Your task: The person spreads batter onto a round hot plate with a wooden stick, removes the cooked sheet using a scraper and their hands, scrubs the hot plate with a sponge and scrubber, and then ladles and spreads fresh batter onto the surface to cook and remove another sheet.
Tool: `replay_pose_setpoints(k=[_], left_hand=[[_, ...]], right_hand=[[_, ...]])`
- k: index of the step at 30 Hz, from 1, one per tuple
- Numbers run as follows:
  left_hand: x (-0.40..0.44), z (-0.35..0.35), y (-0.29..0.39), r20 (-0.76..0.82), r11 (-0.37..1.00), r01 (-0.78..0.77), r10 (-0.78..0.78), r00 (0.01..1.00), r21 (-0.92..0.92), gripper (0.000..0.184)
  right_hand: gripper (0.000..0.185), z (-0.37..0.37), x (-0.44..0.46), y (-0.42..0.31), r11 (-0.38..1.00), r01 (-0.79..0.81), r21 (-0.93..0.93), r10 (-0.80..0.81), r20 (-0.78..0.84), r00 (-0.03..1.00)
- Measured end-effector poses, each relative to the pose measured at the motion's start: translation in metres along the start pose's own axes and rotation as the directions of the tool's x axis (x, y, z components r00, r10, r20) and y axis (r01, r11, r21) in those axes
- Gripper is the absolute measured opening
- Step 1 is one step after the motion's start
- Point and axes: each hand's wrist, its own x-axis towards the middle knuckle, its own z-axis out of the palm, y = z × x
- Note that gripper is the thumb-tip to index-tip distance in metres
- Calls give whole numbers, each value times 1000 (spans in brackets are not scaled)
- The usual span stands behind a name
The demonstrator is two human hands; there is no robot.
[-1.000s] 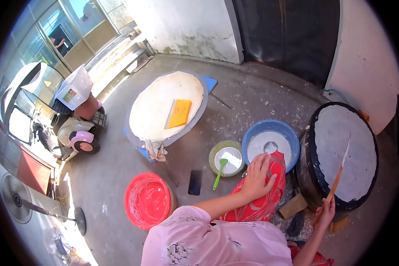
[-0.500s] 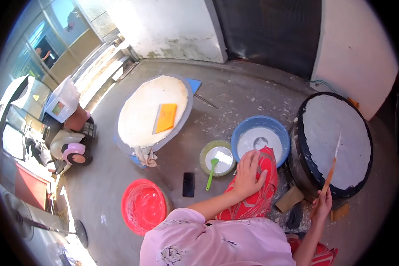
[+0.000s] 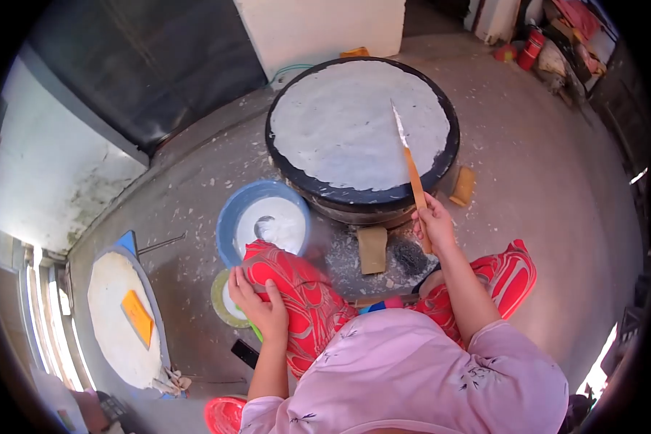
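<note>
My right hand (image 3: 435,223) is closed round the wooden handle of a long, thin spatula (image 3: 414,177). Its narrow, whitish blade points away from me over the big round black griddle (image 3: 354,195). A pale sheet of batter (image 3: 351,119) covers most of the griddle's top. My left hand (image 3: 264,307) lies on my red-patterned knee, fingers stretched out and holding nothing. Just beyond that knee stands a blue basin (image 3: 228,217) of white batter with a round ladle-like shape in it. A green bowl (image 3: 219,300) sits beside my left hand, partly hidden by it.
On a low stand at left lies a round pale stack of flatbread (image 3: 112,318) with an orange scraper (image 3: 137,318) on top. A dark phone (image 3: 245,352) and a red bucket (image 3: 224,416) are on the floor. Tan blocks (image 3: 372,249) sit by the griddle's base.
My view has swung right, bringing the griddle to the middle and the flatbread to the left edge. My right hand still grips the spatula, and my left hand stays on the knee.
</note>
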Motion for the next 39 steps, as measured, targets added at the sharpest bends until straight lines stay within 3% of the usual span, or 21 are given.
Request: replay_pose_setpoints(k=[17, 19, 20, 21, 22, 23, 25, 26, 27, 28, 29, 31, 32, 34, 35, 36, 37, 38, 39], left_hand=[[-1, 1, 5, 22, 999, 8, -7, 1000, -37, 53], [0, 0, 5, 27, 999, 27, -26, 999, -46, 53], [-1, 1, 5, 31, 999, 24, -23, 999, -46, 53], [-1, 0, 4, 29, 999, 18, -17, 999, -39, 53], [-1, 0, 4, 25, 999, 13, -12, 1000, -33, 53], [-1, 1, 4, 29, 999, 11, -10, 1000, -33, 53], [-1, 0, 5, 25, 999, 27, -26, 999, -25, 53], [-1, 0, 5, 26, 999, 24, -23, 999, -31, 53], [-2, -1, 5, 27, 999, 26, -26, 999, -33, 52], [-1, -1, 5, 28, 999, 28, -27, 999, -36, 52], [0, 0, 5, 30, 999, 27, -25, 999, -37, 52], [-1, 0, 4, 32, 1000, 22, -21, 999, -18, 52], [-2, 0, 5, 35, 999, 25, -25, 999, -19, 52], [-1, 0, 6, 37, 999, 30, -29, 999, -19, 52], [-1, 0, 6, 39, 999, 29, -28, 999, -20, 52], [-1, 1, 5, 20, 1000, 11, -10, 1000, -16, 50], [-1, 2, 4, 2, 1000, -6, 6, 1000, -11, 49], [-2, 2, 4, 3, 1000, -5, 5, 1000, -10, 49], [-2, 3, 4, -3, 1000, -18, 17, 1000, -19, 49]], right_hand=[[37, -31, 23, 22, 994, -42, -102, 29, -123, 992], [35, -33, 40, 37, 868, 44, -495, -157, -189, 969], [35, -30, 37, 35, 869, 41, -493, -156, -194, 969], [35, -26, 31, 33, 556, 131, -821, -391, -119, 913], [34, -23, 28, 31, 120, 144, -982, -558, 53, 828], [34, -22, 26, 33, 122, 140, -983, -557, 48, 829], [37, -23, 22, 34, 322, 196, -926, -452, 31, 891], [37, -25, 16, 28, 321, 193, -927, -456, 27, 890], [38, -25, 7, 17, 702, 129, -700, -262, -85, 961], [39, -26, 2, 11, 939, -5, -343, -32, -101, 994], [39, -34, 6, 22, 939, -6, -343, -32, -105, 994], [38, -55, 15, 57, 792, 295, -534, -460, -205, 864], [38, -52, 4, 56, 791, 293, -537, -459, -204, 865], [36, -33, -27, 46, 776, 272, -569, -283, 71, 957], [37, -29, -33, 45, 863, 236, -446, -177, 171, 969], [37, -26, -36, 42, 864, 234, -445, -177, 167, 970], [38, -23, -40, 36, 972, 66, -224, -48, 86, 995], [39, -21, -40, 33, 995, -100, 22, 99, 40, 994], [40, -23, -37, 32, 996, -86, 32, 87, -7, 996]])
